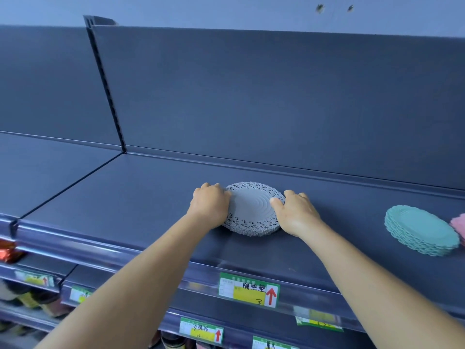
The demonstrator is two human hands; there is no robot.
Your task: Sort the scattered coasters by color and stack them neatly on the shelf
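On the dark shelf, mid-board: grey coaster stack, clasped at its sides by left hand and right hand, fingers curled round its edges. Farther right, well apart: teal coaster stack, then pink coasters at frame edge.

I have one view only, from the head camera, so nothing is shared with a second view. It looks forward and slightly down onto the top shelf from just in front of it and above its level. It sits close: both forearms reach in from the bottom edge, and the left hand and right hand meet near the middle of the picture. The wide lens bends the shelf's front rail and back panel into slanted lines. The price label on the rail lies low in view, with lower shelves showing at the bottom left.
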